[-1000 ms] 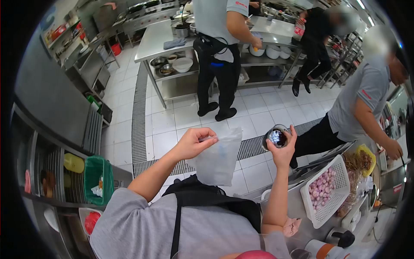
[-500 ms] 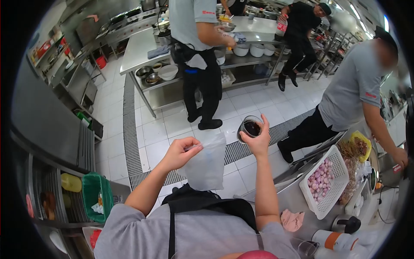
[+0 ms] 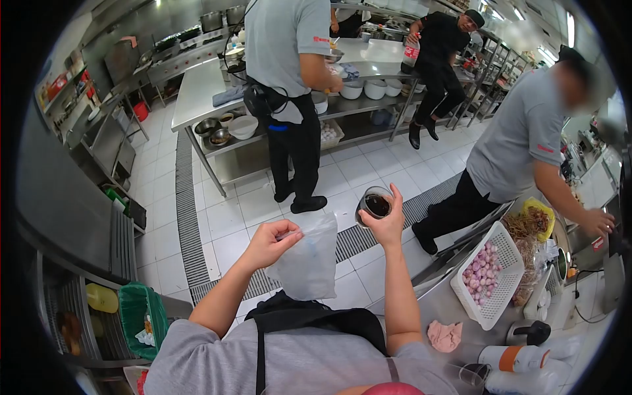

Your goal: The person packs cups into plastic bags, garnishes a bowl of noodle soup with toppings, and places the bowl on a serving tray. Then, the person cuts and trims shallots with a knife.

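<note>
Pinched between the fingers of my left hand [image 3: 275, 242] is the top edge of a clear plastic bag [image 3: 308, 263], which hangs down in front of my black apron. What the bag contains, if anything, I cannot make out. My right hand [image 3: 387, 224] is wrapped round a glass of dark liquid [image 3: 377, 205], held up to the right of the bag and apart from it. The dark surface of the liquid shows from above.
On the right-hand counter are a white basket of shallots [image 3: 484, 276], a pink cloth [image 3: 444, 336] and a kettle [image 3: 528, 332]. A green-lined bin [image 3: 139, 316] stands left. One co-worker [image 3: 289, 99] is at the steel table [image 3: 194, 99]; another [image 3: 520, 145] leans over at right.
The camera view has shifted slightly, moving the room a little left and the near floor lower. Both hands keep their hold on the bag and the glass.
</note>
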Motion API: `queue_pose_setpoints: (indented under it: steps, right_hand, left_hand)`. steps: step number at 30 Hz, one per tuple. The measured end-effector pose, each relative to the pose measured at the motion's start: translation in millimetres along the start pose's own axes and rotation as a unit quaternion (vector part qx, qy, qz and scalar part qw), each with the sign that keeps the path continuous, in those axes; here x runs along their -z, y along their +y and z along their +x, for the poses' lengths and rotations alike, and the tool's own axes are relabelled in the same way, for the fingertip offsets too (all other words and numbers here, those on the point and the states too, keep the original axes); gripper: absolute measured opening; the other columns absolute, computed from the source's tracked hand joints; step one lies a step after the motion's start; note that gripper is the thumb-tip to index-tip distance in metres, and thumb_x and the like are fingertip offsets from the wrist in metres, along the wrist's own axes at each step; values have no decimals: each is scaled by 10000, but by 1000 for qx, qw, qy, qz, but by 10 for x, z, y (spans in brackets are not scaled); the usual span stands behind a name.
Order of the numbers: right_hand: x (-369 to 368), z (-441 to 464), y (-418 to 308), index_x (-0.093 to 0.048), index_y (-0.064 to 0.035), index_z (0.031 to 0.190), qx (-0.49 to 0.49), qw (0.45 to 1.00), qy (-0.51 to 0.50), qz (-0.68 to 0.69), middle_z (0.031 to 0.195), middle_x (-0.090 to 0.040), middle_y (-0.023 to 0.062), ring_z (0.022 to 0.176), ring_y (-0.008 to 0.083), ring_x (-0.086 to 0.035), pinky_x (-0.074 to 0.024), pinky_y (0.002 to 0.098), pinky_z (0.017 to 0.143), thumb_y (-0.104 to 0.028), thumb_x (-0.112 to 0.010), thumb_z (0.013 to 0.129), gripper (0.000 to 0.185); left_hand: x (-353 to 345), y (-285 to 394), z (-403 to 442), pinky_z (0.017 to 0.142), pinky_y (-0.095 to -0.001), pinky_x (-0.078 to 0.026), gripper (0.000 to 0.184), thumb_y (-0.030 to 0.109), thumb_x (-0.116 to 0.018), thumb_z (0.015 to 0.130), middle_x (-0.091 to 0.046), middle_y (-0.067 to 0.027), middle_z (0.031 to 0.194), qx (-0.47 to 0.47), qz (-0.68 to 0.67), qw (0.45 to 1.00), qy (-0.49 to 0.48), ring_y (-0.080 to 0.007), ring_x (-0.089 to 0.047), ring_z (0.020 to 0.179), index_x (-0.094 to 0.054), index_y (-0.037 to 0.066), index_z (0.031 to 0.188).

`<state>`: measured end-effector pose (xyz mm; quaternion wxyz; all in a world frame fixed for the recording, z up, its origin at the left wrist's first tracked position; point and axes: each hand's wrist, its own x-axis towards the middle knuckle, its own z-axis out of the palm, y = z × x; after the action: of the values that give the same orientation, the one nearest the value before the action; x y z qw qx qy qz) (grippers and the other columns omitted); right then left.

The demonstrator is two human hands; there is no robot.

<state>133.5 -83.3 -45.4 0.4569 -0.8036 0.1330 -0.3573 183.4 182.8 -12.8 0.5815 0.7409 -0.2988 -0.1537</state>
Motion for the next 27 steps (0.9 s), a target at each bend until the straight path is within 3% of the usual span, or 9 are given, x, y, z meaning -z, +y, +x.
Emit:
queue_pose_setpoints:
  steps: [8, 10, 14, 15, 19, 21, 24, 27]
  right_hand:
    - [21, -58, 1, -325, -28, 1238, 5, 1000, 11, 1, 949, -550, 149, 861, 226, -570, -447, 314, 795, -160, -758, 531, 839]
    - [46, -98, 16, -323, -26, 1239, 9, 1000, 19, -23, 962, -552, 148, 882, 222, -564, -444, 313, 805, -161, -762, 535, 840]
    - [246, -329, -194, -351, -18, 1223, -2, 998, 69, -8, 1003, -543, 157, 907, 249, -558, -439, 330, 805, -191, -760, 519, 833]
    - [306, -421, -222, -350, -31, 1230, -13, 997, 68, 35, 1006, -542, 146, 917, 247, -555, -441, 322, 802, -181, -762, 516, 838]
    - [737, -953, -473, -339, -59, 1248, -46, 990, 129, -25, 1041, -526, 148, 971, 265, -529, -422, 335, 841, -203, -758, 525, 849]
    - [1003, -1229, -641, -328, -69, 1258, -64, 979, 170, -89, 1048, -528, 136, 961, 243, -540, -413, 323, 852, -190, -778, 521, 872]
    - [1303, -1730, -783, -341, -56, 1246, -111, 961, 222, -120, 1052, -527, 136, 961, 249, -540, -412, 325, 852, -193, -775, 522, 855]
    - [1565, -2202, -952, -353, -40, 1235, -123, 929, 267, -224, 1058, -527, 136, 966, 243, -538, -410, 324, 855, -186, -771, 519, 842]
  left_hand:
    - [18, -9, 22, 479, -189, -297, 147, 161, -595, 800, -463, 56, 571, 6, -8, 1000, -16, -23, -354, 528, -585, 15, 797]
    - [-12, -43, 42, 480, -190, -297, 139, 152, -594, 799, -469, 56, 571, -29, -33, 999, -4, -21, -363, 532, -584, 13, 798]
    - [-16, 55, 88, 519, -201, -330, 109, 120, -601, 785, -484, 29, 608, 5, -21, 999, -35, -43, -394, 566, -592, 12, 791]
    - [-30, 92, 115, 519, -201, -330, 109, 120, -601, 785, -484, 29, 608, 4, -20, 996, -83, -43, -394, 566, -592, 12, 791]
    - [-288, 137, 324, 603, -232, -358, 70, 64, -648, 716, -454, -39, 699, -241, 105, 963, -66, -139, -451, 675, -613, 8, 741]
    - [-547, 237, 413, 626, -217, -337, 42, 31, -612, 740, -439, -27, 732, -252, 108, 954, -121, -114, -421, 699, -600, -8, 733]
    - [-884, 313, 470, 557, -197, -308, 48, 21, -596, 759, -440, -8, 650, -208, 85, 942, -250, -81, -391, 605, -582, -25, 761]
    - [-1235, 427, 469, 524, -201, -305, 54, 21, -605, 752, -459, -18, 631, -224, 51, 926, -299, -74, -392, 576, -583, -27, 764]
